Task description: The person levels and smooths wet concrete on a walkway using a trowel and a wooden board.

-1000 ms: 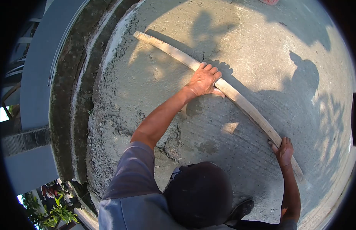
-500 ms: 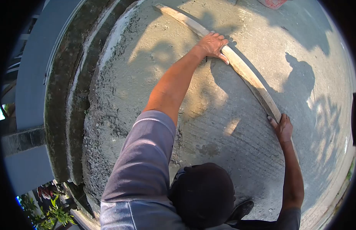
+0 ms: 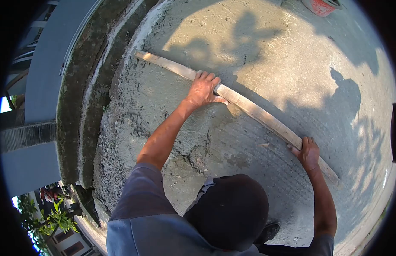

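Observation:
A long wooden board [image 3: 257, 114] lies across wet grey concrete [image 3: 223, 147], from the rough edge at the left to the right side. My left hand [image 3: 202, 88] grips it left of its middle, fingers over the far edge and thumb along the near side. Closer to its right end, my right hand [image 3: 310, 154] is closed round the board, with the thumb on the near side. Near my left thumb, a little concrete shows against the board's near edge. The board's underside is hidden.
A red bucket [image 3: 321, 7] stands at the top right. Along the left runs a mossy stepped ledge [image 3: 72, 115] beside crumbly concrete. A dark cap [image 3: 232, 213] and a dark shoe [image 3: 271, 231] show at the bottom. Shadows fall over the slab.
The board has come closer to my body, its left end swinging down and left. My left hand has moved down and left with it; my right hand has shifted slightly down.

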Available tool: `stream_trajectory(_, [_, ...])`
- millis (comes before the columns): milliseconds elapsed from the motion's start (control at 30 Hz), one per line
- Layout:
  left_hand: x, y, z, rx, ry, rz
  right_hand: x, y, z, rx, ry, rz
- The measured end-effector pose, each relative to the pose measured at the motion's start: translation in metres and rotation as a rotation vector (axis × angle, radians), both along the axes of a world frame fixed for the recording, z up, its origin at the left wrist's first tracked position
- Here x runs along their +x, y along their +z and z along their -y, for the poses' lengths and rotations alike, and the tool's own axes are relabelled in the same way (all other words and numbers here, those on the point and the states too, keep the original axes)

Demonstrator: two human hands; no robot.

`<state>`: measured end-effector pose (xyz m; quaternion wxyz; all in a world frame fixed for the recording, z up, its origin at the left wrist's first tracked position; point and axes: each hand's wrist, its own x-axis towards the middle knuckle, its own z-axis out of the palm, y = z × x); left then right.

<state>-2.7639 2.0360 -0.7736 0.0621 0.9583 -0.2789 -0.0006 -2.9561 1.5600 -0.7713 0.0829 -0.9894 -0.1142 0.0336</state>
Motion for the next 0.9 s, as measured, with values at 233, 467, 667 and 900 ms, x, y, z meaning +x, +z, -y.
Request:
stream_trajectory(233, [-0.073,-0.001,0.142,-0.172,-0.222,-0.009,-0.149,0.006,0.122,-0.008,-0.141,-0.108])
stream_trajectory(467, [0.003,0.008,0.180,-0.096,-0.335,-0.010,-0.135,-0.011,0.134,-0.021,-0.302,-0.115])
stream_trajectory(667, [0.015,-0.002,0.033,-0.069,-0.102,0.061,-0.014,-0.004,0.018,0.014,-0.061,-0.022])
stream_trajectory(900, [-0.112,0.005,-0.059,0.055,0.167,0.014,-0.010,-0.002,-0.030,0.019,0.186,-0.046])
